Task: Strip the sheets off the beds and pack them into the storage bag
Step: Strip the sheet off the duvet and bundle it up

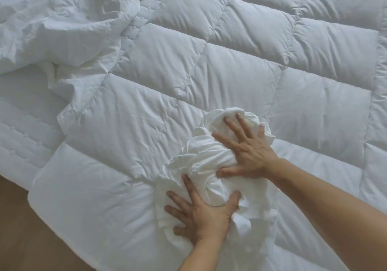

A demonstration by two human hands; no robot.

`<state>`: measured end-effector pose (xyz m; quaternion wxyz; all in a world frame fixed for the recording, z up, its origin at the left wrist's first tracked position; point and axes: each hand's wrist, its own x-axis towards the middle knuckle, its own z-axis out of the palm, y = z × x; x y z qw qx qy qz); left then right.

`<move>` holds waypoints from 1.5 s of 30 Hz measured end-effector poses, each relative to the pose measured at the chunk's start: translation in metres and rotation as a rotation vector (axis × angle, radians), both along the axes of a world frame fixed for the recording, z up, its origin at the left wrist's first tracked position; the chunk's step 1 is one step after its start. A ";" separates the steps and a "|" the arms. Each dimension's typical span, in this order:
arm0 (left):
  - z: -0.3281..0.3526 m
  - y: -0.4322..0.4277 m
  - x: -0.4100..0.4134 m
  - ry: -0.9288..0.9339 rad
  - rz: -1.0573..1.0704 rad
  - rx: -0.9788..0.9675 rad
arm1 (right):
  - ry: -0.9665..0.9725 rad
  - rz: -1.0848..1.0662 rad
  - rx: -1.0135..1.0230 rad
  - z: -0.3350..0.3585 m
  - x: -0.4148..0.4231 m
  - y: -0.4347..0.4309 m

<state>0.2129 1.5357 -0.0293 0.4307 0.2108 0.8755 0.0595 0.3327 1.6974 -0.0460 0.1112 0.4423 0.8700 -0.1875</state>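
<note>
White sheet (211, 157), bunched into a loose, crinkled wad, lies on the puffy quilted duvet (240, 65) near the edge of the bed (18, 128). Our left hand (201, 214) and right hand (247, 151) press it with fingers spread, gripping nothing. We judge the thin, springy cloth may billow open once released, or slide off the slick duvet toward the wooden floor (16, 229). No storage bag is in view.

bed (25, 136), quilted duvet (240, 65), bunched sheet (211, 155)
</note>
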 end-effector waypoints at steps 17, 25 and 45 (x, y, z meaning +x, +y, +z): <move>0.013 0.014 -0.060 -0.524 -0.272 0.541 | 0.623 -0.884 -0.574 0.057 0.026 -0.069; 0.058 0.075 -0.072 -0.337 -1.278 0.612 | 1.209 -1.645 -0.069 0.051 -0.006 -0.203; 0.001 0.005 0.003 0.285 -0.968 0.439 | 0.022 -1.344 0.066 0.086 0.018 -0.199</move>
